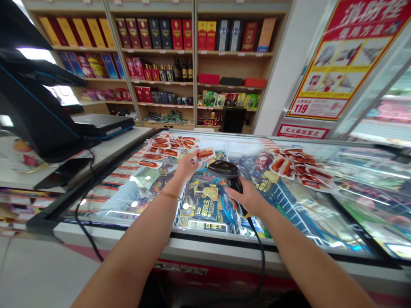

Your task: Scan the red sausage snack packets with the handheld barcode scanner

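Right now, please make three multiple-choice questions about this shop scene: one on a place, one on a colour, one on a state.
1. Where is the scanner?
A. in the right hand
B. on a shelf
C. on the floor

2. What colour is the scanner?
A. white
B. black
C. yellow

3. What is the left hand doing?
A. hanging free
B. pressing a phone
C. holding a snack packet

Answers: 1 A, its grip sits in the closed right hand. 2 B, head and cable are black. 3 C, the fingers pinch the packet above the freezer.
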### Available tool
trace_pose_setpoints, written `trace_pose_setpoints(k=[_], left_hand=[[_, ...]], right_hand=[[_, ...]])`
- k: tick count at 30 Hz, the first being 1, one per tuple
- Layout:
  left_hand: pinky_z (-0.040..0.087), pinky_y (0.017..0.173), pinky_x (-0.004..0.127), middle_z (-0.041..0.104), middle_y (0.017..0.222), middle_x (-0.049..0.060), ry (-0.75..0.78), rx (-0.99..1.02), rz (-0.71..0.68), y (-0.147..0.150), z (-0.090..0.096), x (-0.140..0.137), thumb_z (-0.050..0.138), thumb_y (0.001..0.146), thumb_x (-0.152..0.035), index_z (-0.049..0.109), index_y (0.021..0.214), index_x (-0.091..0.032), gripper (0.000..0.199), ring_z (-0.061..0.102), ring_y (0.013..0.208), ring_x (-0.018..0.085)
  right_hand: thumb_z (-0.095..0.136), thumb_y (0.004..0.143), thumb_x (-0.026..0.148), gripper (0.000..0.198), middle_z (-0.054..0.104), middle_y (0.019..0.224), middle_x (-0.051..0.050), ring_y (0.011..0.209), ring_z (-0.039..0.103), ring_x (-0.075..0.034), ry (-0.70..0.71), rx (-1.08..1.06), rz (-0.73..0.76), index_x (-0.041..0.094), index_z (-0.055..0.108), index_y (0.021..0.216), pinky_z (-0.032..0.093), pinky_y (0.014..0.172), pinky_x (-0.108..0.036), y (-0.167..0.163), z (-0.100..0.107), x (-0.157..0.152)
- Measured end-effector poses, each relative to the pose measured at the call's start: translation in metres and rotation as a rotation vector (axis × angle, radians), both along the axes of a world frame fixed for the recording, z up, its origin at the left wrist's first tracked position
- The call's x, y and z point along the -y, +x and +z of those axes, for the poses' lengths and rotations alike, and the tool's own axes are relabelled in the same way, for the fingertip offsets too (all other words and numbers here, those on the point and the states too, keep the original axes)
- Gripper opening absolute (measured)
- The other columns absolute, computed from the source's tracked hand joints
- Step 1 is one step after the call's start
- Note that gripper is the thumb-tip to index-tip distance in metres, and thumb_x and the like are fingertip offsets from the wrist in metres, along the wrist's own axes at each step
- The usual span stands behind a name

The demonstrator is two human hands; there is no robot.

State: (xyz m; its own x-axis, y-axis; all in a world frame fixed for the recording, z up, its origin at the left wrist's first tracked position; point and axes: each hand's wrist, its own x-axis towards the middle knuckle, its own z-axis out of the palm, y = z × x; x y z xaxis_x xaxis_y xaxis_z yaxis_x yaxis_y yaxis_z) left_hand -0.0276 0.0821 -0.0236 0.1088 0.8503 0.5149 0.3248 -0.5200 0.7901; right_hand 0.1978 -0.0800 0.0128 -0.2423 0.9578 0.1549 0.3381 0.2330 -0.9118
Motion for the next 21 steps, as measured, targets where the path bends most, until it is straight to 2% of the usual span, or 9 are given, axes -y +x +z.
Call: trace_pose_setpoints(k=[7,13,17,21], left_hand=[[0.056,0.085,0.033,0.068,0.117,0.011,-0.046,0.032,-0.035,-0.001,-0.001,-0.001,0.062,0.067,-0.012,0.056,0.134,-0.016,0.067,0.069,0.089,0.019],[0.056,0.084,0.034,0.073,0.106,0.011,-0.119,-0.001,-0.064,0.01,0.004,0.011,0.064,0.069,-0.02,0.054,0.135,-0.012,0.067,0.07,0.09,0.022],[0.056,0.085,0.034,0.072,0.112,0.01,-0.132,-0.059,-0.14,0.037,0.005,0.017,0.064,0.068,-0.018,0.058,0.132,-0.016,0.064,0.07,0.092,0.022],[0.057,0.083,0.034,0.072,0.112,0.009,-0.142,-0.119,-0.265,0.088,0.008,0.018,0.062,0.069,-0.016,0.059,0.131,-0.018,0.062,0.071,0.093,0.022]], right_hand=[[0.058,0.083,0.04,0.024,0.056,0.06,0.006,0.043,0.056,-0.013,-0.015,-0.005,-0.009,0.021,0.046,0.089,0.046,0.045,-0.026,0.0,0.003,0.001],[0.058,0.082,0.038,0.021,0.054,0.06,0.007,0.041,0.054,-0.011,-0.057,-0.069,-0.056,0.022,0.047,0.091,0.045,0.044,-0.024,0.004,0.011,-0.003],[0.06,0.081,0.037,0.022,0.054,0.057,0.007,0.039,0.053,-0.01,-0.078,-0.125,-0.126,0.021,0.048,0.089,0.044,0.041,-0.023,0.028,0.022,-0.007],[0.061,0.08,0.039,0.024,0.056,0.057,0.007,0.039,0.054,-0.011,-0.042,-0.139,-0.258,0.021,0.049,0.092,0.043,0.039,-0.022,0.082,0.032,0.002]])
